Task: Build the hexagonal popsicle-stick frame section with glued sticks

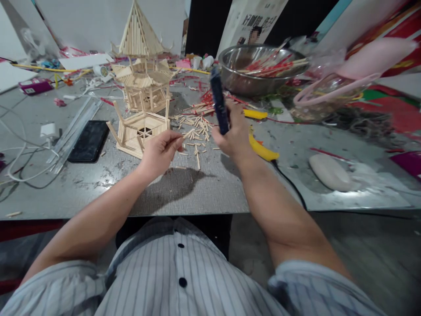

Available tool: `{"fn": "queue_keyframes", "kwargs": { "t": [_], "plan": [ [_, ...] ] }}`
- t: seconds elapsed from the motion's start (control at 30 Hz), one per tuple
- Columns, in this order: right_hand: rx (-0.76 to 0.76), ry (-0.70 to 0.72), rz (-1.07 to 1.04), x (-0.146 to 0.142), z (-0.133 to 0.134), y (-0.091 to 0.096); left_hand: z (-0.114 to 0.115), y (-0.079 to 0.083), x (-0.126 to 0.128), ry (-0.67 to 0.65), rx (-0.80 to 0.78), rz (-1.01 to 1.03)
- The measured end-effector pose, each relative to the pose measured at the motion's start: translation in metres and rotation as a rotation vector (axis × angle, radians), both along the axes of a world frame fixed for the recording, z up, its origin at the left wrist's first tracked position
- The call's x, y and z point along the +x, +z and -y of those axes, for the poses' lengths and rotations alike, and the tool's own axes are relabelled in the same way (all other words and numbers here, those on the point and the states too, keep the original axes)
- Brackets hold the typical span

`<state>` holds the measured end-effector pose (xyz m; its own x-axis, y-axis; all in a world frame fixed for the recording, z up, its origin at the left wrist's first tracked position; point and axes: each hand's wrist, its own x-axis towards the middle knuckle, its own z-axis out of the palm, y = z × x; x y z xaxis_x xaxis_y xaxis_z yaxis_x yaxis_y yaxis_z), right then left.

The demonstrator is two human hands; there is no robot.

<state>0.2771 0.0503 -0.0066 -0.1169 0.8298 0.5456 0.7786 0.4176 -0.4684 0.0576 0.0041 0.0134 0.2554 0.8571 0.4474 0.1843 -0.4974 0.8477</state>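
Observation:
My left hand point(161, 151) pinches a short thin wooden stick point(186, 135) between thumb and fingertips, just right of a six-sided wooden stick frame point(131, 147) with upright posts. Wrapped in my right hand point(236, 131) is a long dark blue tool point(219, 98), held upright above the table; its exact kind does not show. Small cut stick pieces point(197, 127) lie scattered between my hands. Behind the frame stands a tiered pagoda model point(141, 79) made of the same sticks. A yellow glue gun point(263, 149) with a black cable lies beside my right wrist, partly covered by it.
At the back right sits a steel bowl point(237, 81) with red and pale sticks. A black phone point(88, 141) and white cables are on the left. A pale computer mouse point(330, 171) and a pink-handled clear container point(324, 103) occupy the right side.

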Motion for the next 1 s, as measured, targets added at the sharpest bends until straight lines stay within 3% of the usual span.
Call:
{"fn": "queue_keyframes", "kwargs": {
  "t": [0.17,0.43,0.57,1.0],
  "plan": [
    [0.044,0.037,0.071,-0.006,0.004,0.001,-0.004,0.003,-0.004,0.071,0.044,0.054],
    [0.045,0.084,0.153,-0.007,0.006,0.001,-0.008,0.004,-0.003,0.028,-0.167,0.205],
    [0.048,0.108,0.145,-0.006,0.002,-0.003,-0.011,0.006,-0.006,0.029,-0.176,0.296],
    [-0.02,0.227,0.216,-0.014,0.006,-0.006,-0.012,0.001,-0.006,-0.025,-0.16,0.247]
  ]
}}
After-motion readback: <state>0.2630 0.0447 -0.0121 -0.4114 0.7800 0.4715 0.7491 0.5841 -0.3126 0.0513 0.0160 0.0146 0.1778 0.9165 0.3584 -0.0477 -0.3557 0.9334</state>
